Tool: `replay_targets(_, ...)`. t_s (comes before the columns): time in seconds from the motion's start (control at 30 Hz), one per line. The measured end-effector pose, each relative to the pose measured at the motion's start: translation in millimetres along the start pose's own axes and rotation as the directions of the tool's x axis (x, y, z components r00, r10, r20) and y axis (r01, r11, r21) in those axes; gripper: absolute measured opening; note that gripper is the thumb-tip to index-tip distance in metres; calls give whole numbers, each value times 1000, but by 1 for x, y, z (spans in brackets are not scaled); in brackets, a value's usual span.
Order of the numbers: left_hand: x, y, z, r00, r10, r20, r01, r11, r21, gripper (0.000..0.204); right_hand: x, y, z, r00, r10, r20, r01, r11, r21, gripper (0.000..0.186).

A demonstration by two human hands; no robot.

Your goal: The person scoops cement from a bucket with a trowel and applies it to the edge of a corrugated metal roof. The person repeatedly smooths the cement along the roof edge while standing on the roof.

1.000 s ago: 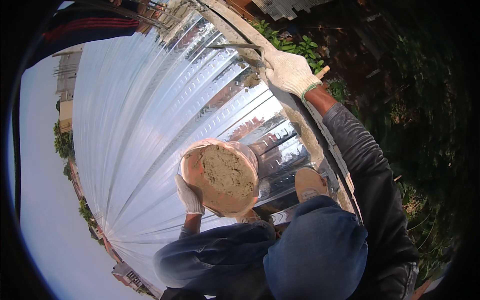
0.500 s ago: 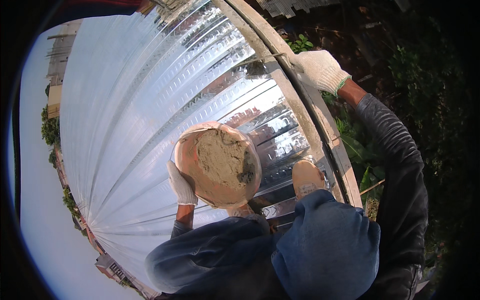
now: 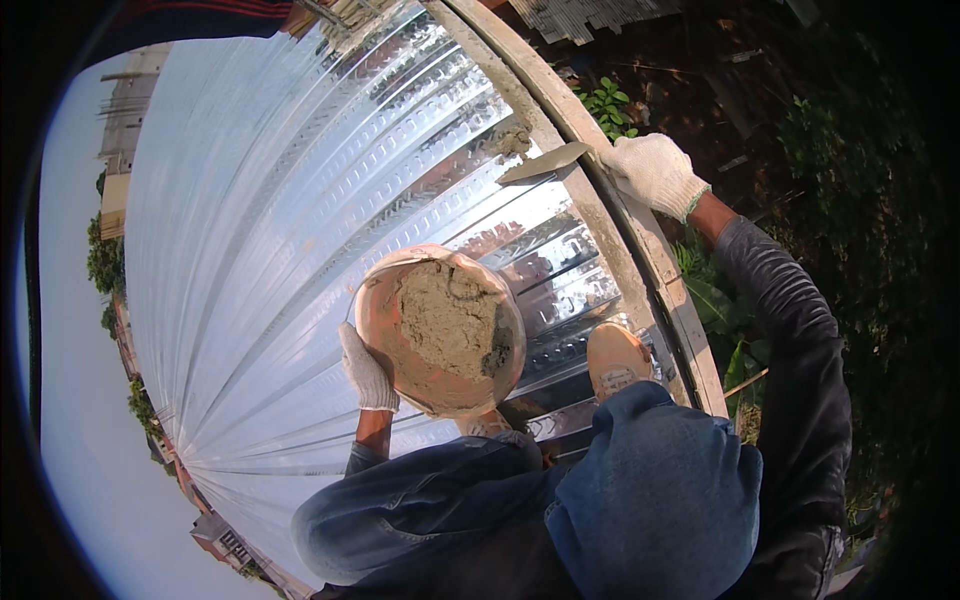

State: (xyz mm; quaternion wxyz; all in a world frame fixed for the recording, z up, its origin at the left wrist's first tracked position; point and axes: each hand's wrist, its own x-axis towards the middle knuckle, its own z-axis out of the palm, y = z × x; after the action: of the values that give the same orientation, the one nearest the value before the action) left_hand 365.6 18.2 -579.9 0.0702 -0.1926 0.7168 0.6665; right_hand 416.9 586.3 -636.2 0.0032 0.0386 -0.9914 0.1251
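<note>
My gloved left hand (image 3: pixel 366 370) grips the left side of a round bucket (image 3: pixel 377 325), its fingers partly hidden by the bucket wall. Grey-brown mortar (image 3: pixel 445 315) fills much of the bucket, with a darker patch at its right. My right hand (image 3: pixel 655 173), in a white knit glove, is closed on the handle of a trowel, over the wall edge. The trowel blade (image 3: pixel 545 163) points left, lying across the mortar strip beside the roof. Just past the blade sits a rough lump of mortar (image 3: pixel 512 142).
Shiny ribbed metal roofing (image 3: pixel 270 240) spreads to the left, bordered on the right by a concrete ledge (image 3: pixel 560 85) with a dark gap along it. Beyond is a drop to plants (image 3: pixel 605 105). My shoe (image 3: pixel 615 360) rests near the ledge. Dark red-striped cloth (image 3: pixel 190 18) shows at upper left.
My right hand has moved slightly right and nearer, and the trowel has turned so its blade's flat face shows. A mortar lump is now visible past it. The bucket stays nearly still.
</note>
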Motion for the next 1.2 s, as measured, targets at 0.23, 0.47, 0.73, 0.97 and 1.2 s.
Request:
replay_targets(0.23,-2,0,0,1000,3,28,-3,999,-34,66,24,12,17,998,-22,-55,21,1000,-19,16)
replay_targets(0.47,-6,3,4,1000,-2,28,3,1000,-31,68,20,-4,-4,998,-65,-9,66,992,110,18)
replay_targets(0.73,-6,4,1,1000,8,-14,-8,1000,23,69,24,-11,-38,983,-125,137,103,982,158,29)
replay_targets(0.97,-11,8,9,999,-36,-30,38,998,46,68,78,-10,-43,960,-155,235,167,985,-31,32)
replay_targets(1.2,-13,6,15,997,-78,-21,77,995,-58,66,102,25,-20,948,-275,158,296,946,-131,23)
